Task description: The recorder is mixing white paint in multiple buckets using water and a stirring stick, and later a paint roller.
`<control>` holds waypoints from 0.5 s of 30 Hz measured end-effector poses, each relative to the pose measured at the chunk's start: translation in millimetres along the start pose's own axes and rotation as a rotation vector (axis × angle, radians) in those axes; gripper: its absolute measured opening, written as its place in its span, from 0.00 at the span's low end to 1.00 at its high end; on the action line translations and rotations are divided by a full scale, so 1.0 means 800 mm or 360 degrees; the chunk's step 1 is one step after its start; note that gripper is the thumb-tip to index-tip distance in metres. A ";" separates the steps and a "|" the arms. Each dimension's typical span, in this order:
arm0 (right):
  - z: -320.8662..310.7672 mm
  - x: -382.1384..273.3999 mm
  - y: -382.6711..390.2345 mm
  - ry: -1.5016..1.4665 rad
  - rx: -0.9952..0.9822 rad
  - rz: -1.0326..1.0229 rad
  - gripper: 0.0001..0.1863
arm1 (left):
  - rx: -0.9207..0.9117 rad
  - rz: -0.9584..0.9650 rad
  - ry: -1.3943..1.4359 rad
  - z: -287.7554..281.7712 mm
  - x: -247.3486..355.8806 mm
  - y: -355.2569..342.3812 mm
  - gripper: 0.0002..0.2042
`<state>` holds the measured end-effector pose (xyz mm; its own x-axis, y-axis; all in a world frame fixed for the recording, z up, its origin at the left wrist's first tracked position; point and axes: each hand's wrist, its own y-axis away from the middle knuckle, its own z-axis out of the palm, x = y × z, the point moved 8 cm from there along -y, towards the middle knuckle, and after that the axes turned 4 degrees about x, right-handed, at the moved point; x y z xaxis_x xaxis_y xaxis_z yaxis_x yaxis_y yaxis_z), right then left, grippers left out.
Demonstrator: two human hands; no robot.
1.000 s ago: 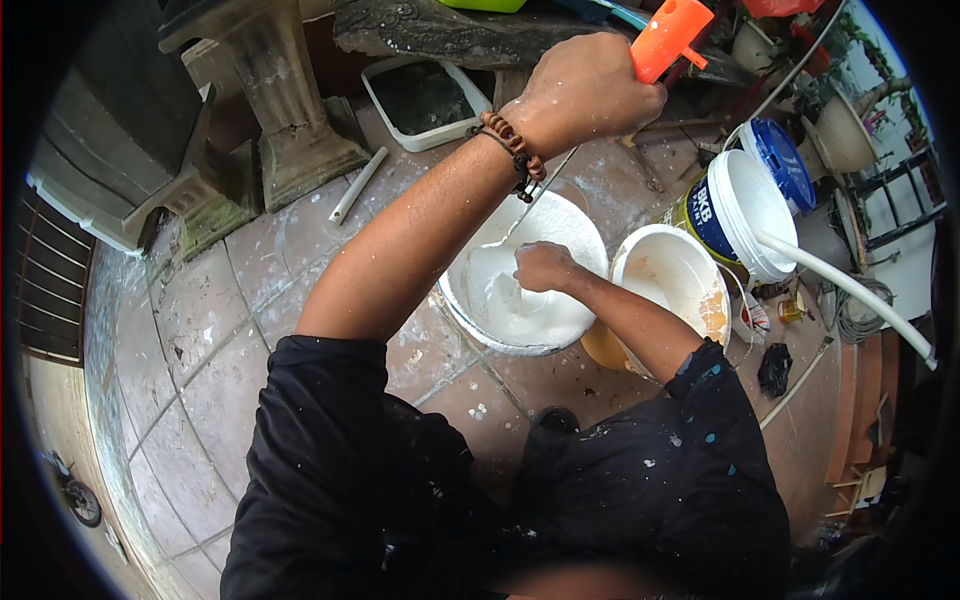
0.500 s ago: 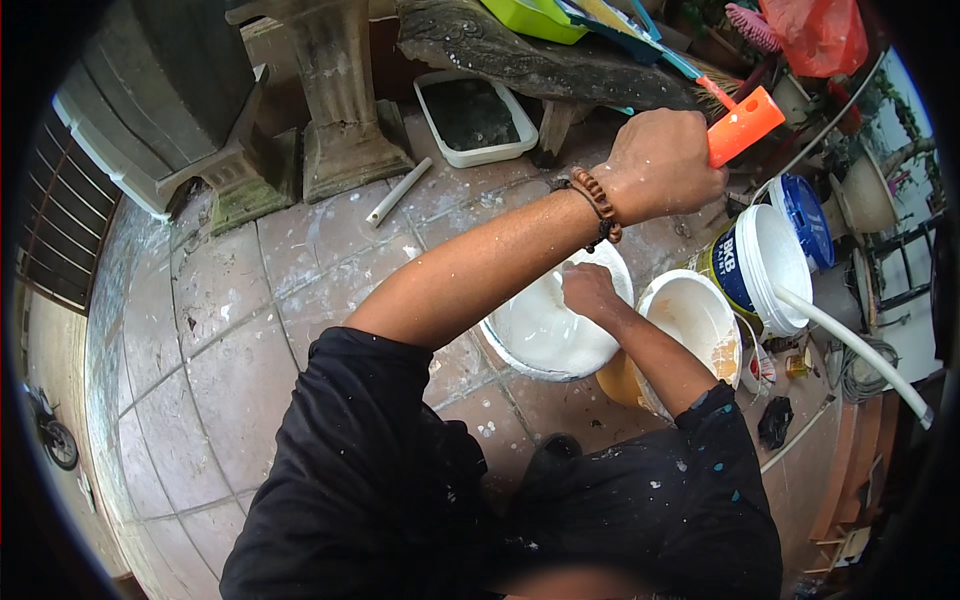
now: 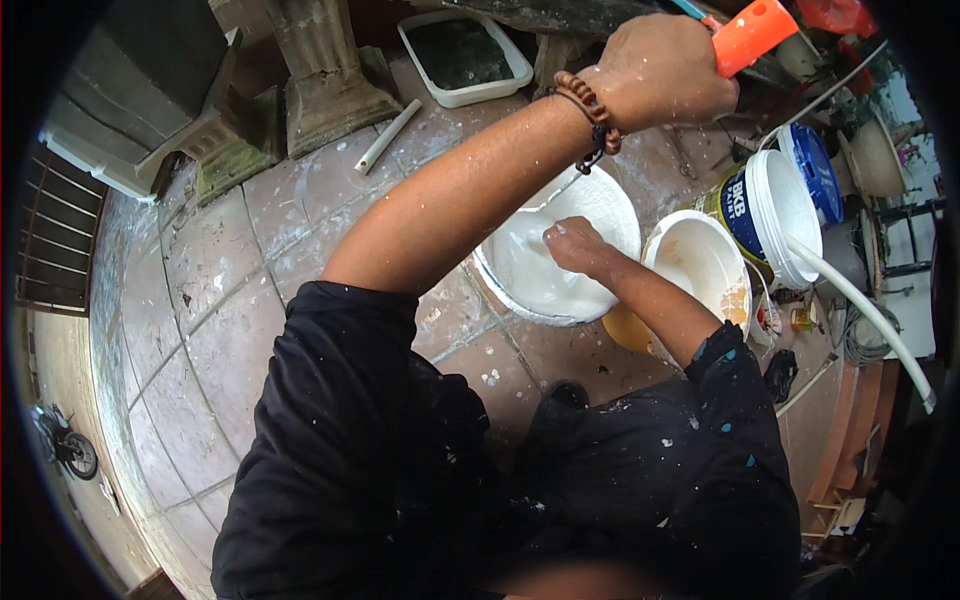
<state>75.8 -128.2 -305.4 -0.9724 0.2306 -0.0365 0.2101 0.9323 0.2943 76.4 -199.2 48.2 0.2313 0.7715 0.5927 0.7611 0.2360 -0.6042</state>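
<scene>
My left hand (image 3: 668,75) is raised at the upper middle, closed around an orange plastic handle (image 3: 754,37) with a hole near its end. The rest of that tool is hidden by my hand and forearm. Below it, my right hand (image 3: 580,246) is curled over a round bucket (image 3: 628,215) of white paint (image 3: 520,250). Whatever its fingers grip, if anything, cannot be made out. A thin rod (image 3: 562,192) shows in the bucket beside my left forearm. White specks dot both arms.
A paint-stained bucket (image 3: 742,290) stands right of the paint. Beyond it a tilted white-rimmed bucket (image 3: 815,235) has a white pipe (image 3: 880,318) sticking out. A blue lid (image 3: 812,170), a white basin (image 3: 518,85), a pipe piece (image 3: 388,136) and stone pedestals (image 3: 330,80) stand around.
The view has shifted, so the buckets and basin sit higher in it. My left hand still grips the orange handle; my right hand has moved slightly toward the middle of the paint bucket.
</scene>
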 end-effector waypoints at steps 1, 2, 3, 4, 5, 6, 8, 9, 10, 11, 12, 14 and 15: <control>-0.002 -0.006 0.002 0.0069 -0.0023 -0.0059 0.12 | -0.0034 0.0023 0.0108 0.004 -0.004 -0.004 0.14; -0.005 -0.008 0.005 0.0063 -0.0035 -0.0076 0.11 | -0.0027 0.0004 0.0157 -0.006 0.002 -0.002 0.14; -0.007 -0.010 0.011 0.0059 -0.0045 -0.0092 0.09 | -0.0019 -0.0014 0.0205 -0.017 0.009 -0.002 0.14; 0.001 -0.005 0.016 0.0054 -0.0052 -0.0073 0.09 | -0.0032 0.0001 0.0194 -0.017 0.013 -0.004 0.15; 0.009 -0.003 0.021 0.0060 -0.0086 -0.0101 0.08 | -0.0041 0.0009 0.0211 -0.017 0.017 -0.002 0.15; 0.016 0.000 0.026 0.0068 -0.0119 -0.0128 0.07 | 0.0027 0.0051 0.0309 -0.021 0.023 0.000 0.14; 0.007 -0.013 0.026 0.0043 -0.0223 -0.0131 0.07 | 0.0102 0.0044 0.0415 -0.031 0.020 0.008 0.14; 0.000 -0.020 0.028 0.0027 -0.0324 -0.0126 0.07 | 0.0098 0.0034 0.0412 -0.031 0.017 0.009 0.14; -0.006 -0.022 0.030 0.0117 -0.0420 -0.0161 0.08 | 0.0055 -0.0010 0.0308 -0.027 0.014 0.005 0.14; -0.013 -0.025 0.031 0.0115 -0.0424 -0.0162 0.08 | 0.0013 -0.0056 0.0200 -0.023 0.009 0.002 0.15; -0.018 -0.030 0.032 0.0043 -0.0451 -0.0164 0.09 | 0.0013 -0.0062 0.0197 -0.022 0.007 0.003 0.15; -0.026 -0.039 0.033 0.0017 -0.0561 -0.0139 0.12 | 0.0045 0.0041 0.0243 -0.023 0.012 0.003 0.15; -0.025 -0.043 0.029 0.0015 -0.0562 -0.0149 0.12 | 0.0046 0.0034 0.0236 -0.024 0.009 0.004 0.15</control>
<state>112.5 -120.0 -278.5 -0.9870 0.1447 -0.0703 0.0737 0.7953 0.6018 92.0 -204.3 61.1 0.3357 0.6812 0.6506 0.7380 0.2391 -0.6311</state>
